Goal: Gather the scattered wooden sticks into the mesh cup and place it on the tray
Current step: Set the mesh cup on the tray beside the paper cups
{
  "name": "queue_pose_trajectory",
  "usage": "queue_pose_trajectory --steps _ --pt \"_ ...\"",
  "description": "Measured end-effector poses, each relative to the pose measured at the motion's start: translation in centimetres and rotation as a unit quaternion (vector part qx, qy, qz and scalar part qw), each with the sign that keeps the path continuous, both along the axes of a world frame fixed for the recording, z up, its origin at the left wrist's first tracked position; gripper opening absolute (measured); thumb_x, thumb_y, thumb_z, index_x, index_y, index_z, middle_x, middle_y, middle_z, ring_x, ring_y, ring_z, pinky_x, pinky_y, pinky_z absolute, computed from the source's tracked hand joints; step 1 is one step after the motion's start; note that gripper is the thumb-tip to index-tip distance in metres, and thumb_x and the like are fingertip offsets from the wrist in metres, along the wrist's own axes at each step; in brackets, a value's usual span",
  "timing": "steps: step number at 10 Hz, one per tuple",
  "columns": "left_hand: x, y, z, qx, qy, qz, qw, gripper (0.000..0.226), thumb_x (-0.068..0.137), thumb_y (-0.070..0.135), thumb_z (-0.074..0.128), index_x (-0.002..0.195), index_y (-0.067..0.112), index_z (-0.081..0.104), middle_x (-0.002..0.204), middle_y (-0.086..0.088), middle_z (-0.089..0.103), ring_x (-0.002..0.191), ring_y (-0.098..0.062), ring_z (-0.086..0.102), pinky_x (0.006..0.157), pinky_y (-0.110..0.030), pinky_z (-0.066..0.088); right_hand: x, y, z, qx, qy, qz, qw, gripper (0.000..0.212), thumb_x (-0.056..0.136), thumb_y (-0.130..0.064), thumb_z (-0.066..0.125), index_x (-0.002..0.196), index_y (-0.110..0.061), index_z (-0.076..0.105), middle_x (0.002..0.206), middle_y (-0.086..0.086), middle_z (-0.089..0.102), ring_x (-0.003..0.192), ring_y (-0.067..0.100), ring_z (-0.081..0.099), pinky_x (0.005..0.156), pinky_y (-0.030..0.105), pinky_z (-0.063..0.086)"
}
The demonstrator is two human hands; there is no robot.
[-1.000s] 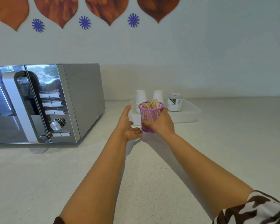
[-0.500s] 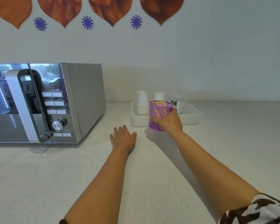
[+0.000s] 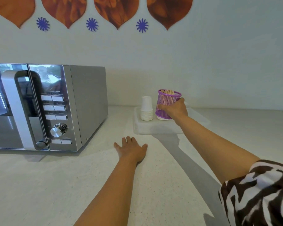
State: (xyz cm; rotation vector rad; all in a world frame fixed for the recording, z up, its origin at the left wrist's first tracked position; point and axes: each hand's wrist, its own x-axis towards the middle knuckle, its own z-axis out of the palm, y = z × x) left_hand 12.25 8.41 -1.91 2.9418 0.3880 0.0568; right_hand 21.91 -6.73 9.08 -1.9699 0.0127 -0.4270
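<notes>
A purple mesh cup holds a bundle of wooden sticks whose tips show above its rim. My right hand grips the cup's lower side and holds it upright over the clear plastic tray, in front of a second stack of white cups that it mostly hides. Whether the cup's base touches the tray I cannot tell. My left hand lies flat, palm down, fingers spread, on the white counter in front of the tray, holding nothing.
A stack of white paper cups stands on the tray just left of the mesh cup. A silver microwave fills the left side of the counter. The wall runs close behind the tray.
My right hand has carried the mesh cup up and away from me, from in front of the tray to over it. My left hand let go of the cup and dropped flat on the counter.
</notes>
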Motion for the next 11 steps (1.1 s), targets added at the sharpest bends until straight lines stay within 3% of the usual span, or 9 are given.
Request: queue_pose_trajectory --steps 2,4,5,6,11 --pt "0.3 0.0 0.0 0.002 -0.004 0.002 1.0 0.076 0.092 0.06 0.015 0.152 0.013 0.006 0.161 -0.007 0.001 0.148 -0.025 -0.002 0.114 -0.058 -0.004 2.0 2.0 -0.2 -0.023 0.007 0.008 1.0 0.095 0.059 -0.039 0.084 0.133 -0.01 0.032 0.129 0.009 0.05 0.116 0.03 0.054 0.09 0.042 0.054" --pt "0.4 -0.2 0.0 0.001 -0.008 0.004 1.0 0.075 0.093 0.059 0.016 0.151 0.013 0.005 0.161 -0.007 0.001 0.148 -0.025 -0.002 0.114 -0.058 -0.004 3.1 3.4 -1.3 -0.045 0.019 0.027 0.998 0.093 0.06 -0.03 0.085 0.133 -0.01 0.031 0.129 0.008 0.05 0.116 0.029 0.054 0.08 0.033 0.05" --pt "0.3 -0.2 0.1 0.001 -0.005 0.003 1.0 0.075 0.093 0.059 0.015 0.151 0.013 0.004 0.16 -0.007 0.0 0.148 -0.025 -0.003 0.114 -0.058 -0.005 3.4 3.8 -2.2 -0.051 0.043 0.023 0.998 0.093 0.06 -0.03 0.085 0.133 -0.009 0.031 0.13 0.008 0.051 0.118 0.028 0.054 0.082 0.031 0.048" --pt "0.2 -0.2 0.2 0.006 0.007 0.002 1.0 0.075 0.093 0.059 0.013 0.151 0.013 0.002 0.16 -0.008 -0.003 0.148 -0.026 -0.005 0.114 -0.058 -0.005 3.5 4.0 -3.0 -0.075 0.071 0.016 0.995 0.096 0.059 -0.032 0.085 0.135 -0.01 0.031 0.132 0.008 0.051 0.121 0.027 0.053 0.093 0.035 0.049" --pt "0.3 -0.3 0.1 -0.001 0.011 0.01 1.0 0.077 0.092 0.063 0.014 0.151 0.016 -0.001 0.16 -0.007 -0.004 0.148 -0.026 -0.006 0.114 -0.058 -0.006 2.7 4.1 -3.6 -0.218 0.128 -0.011 0.968 0.095 0.064 -0.055 0.075 0.136 -0.011 0.029 0.133 0.006 0.052 0.123 0.027 0.051 0.102 0.039 0.044"
